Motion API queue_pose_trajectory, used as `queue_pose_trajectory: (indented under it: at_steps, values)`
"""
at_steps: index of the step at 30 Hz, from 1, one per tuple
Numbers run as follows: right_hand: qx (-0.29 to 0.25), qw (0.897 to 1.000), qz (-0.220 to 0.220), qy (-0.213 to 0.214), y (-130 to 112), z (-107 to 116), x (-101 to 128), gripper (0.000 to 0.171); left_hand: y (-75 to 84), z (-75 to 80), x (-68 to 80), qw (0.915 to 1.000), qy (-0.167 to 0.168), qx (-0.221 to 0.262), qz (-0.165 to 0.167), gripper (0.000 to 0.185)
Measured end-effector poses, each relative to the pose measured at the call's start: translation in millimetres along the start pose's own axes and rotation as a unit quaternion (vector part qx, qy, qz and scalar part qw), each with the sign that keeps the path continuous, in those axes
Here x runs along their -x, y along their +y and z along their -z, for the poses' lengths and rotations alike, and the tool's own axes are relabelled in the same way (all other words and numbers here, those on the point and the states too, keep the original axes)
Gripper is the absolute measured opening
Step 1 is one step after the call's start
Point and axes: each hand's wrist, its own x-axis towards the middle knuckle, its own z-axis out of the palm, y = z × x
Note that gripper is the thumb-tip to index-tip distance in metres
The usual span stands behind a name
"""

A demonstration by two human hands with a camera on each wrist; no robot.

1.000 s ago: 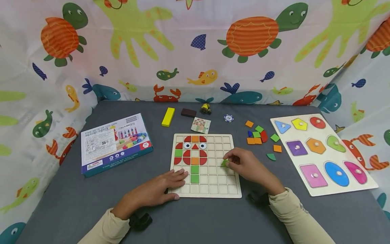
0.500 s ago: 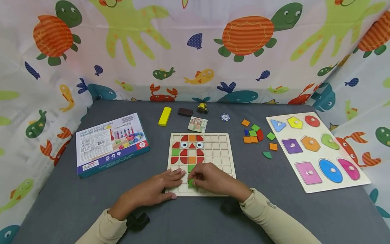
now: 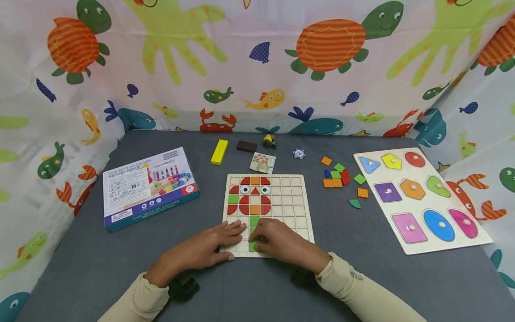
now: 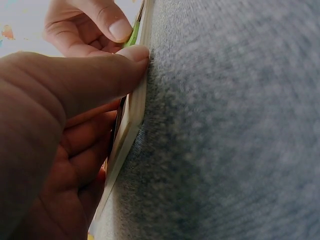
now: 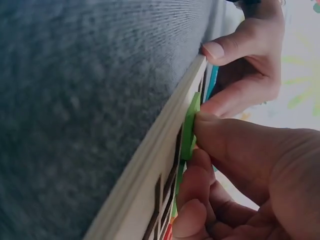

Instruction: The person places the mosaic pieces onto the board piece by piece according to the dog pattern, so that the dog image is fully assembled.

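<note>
A wooden grid board [image 3: 290,210] lies in front of me, with red, orange and green tiles making a figure in its left columns. My right hand [image 3: 262,239] pinches a green square tile [image 3: 253,246] at the board's near row, below two other green tiles. In the right wrist view the green tile [image 5: 190,131] stands on edge against the board rim [image 5: 150,170], held between thumb and fingers. My left hand [image 3: 230,241] rests flat on the board's near left corner, and in the left wrist view its thumb [image 4: 90,80] presses the board's edge [image 4: 131,122].
Loose orange, green, red and blue tiles [image 3: 342,179] lie right of the board. A shape puzzle with knobs [image 3: 422,201] sits far right, a toy box [image 3: 149,188] left. A yellow block [image 3: 219,152], brown block [image 3: 246,146], picture card [image 3: 263,163] and chip [image 3: 299,154] lie behind.
My right hand carried the green tile from the board's right side to its near row beside the left hand. The left hand stayed on the board's corner.
</note>
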Motion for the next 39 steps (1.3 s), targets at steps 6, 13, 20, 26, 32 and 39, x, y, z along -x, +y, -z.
queue_pose_trajectory:
  at_steps: [6,13,20,26,32,39]
  values:
    - [-0.018,1.0,-0.008,0.009,2,8,0,0.016,1.0,1.1,-0.3,1.0,0.002,-0.007,0.0,0.052]
    - [-0.037,0.994,-0.046,0.091,30,40,10,0.017,-0.3,1.5,-0.9,0.9998,0.005,-0.017,0.001,0.053]
    - [-0.007,0.987,-0.091,0.134,66,66,16,0.021,-2.0,-1.5,1.6,0.9999,0.005,-0.014,0.009,0.054]
    - [-0.004,0.976,-0.132,0.173,99,82,25,0.024,-3.0,-4.9,3.0,0.9999,0.004,-0.003,0.01,0.054]
    - [0.023,0.965,-0.178,0.193,131,100,35,0.027,-2.5,-5.2,1.7,0.9999,0.002,-0.006,0.011,0.055]
    - [0.11,0.963,-0.166,0.183,146,109,41,0.028,-2.0,-2.5,1.1,1.0,0.004,-0.001,0.005,0.055]
